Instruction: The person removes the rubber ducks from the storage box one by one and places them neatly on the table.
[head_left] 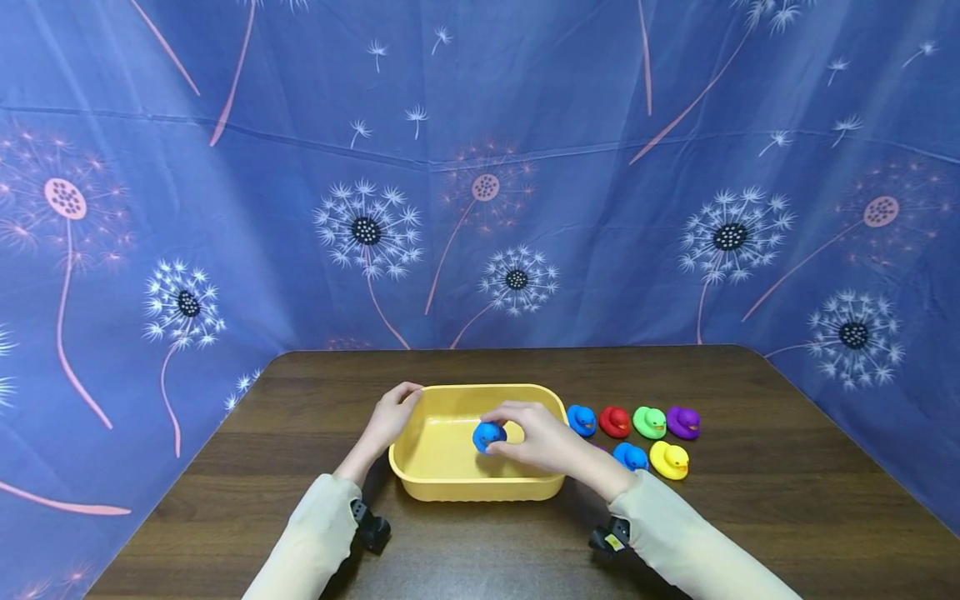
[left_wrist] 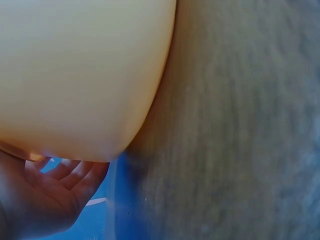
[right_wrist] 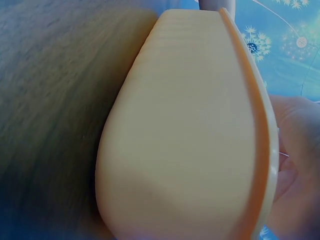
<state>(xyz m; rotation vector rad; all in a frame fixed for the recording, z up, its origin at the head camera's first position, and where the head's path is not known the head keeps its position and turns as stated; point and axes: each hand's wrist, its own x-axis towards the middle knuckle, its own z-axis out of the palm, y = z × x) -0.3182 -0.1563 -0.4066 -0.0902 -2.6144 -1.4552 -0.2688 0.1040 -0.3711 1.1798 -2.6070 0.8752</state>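
A yellow plastic basin point(head_left: 480, 490) sits on the table, and its outer wall fills much of both wrist views. At its far left corner my left hand point(head_left: 392, 415) holds the rim; in the left wrist view the fingers point(left_wrist: 85, 181) reach along the wall. My right hand point(head_left: 534, 433) reaches over the right side of the basin and pinches a blue rubber duck point(head_left: 487, 436) between thumb and fingers, inside the rim's outline. In the right wrist view the basin's wall point(right_wrist: 180, 125) hides the duck and most of the right hand point(right_wrist: 295, 165).
Right of the basin, several rubber ducks stand in two rows: a blue one point(head_left: 581, 420), a red one point(head_left: 615, 422), a green one point(head_left: 649, 422), a purple one point(head_left: 683, 422), another blue one point(head_left: 631, 456) and a yellow one point(head_left: 669, 460). My right forearm partly covers the nearer row.
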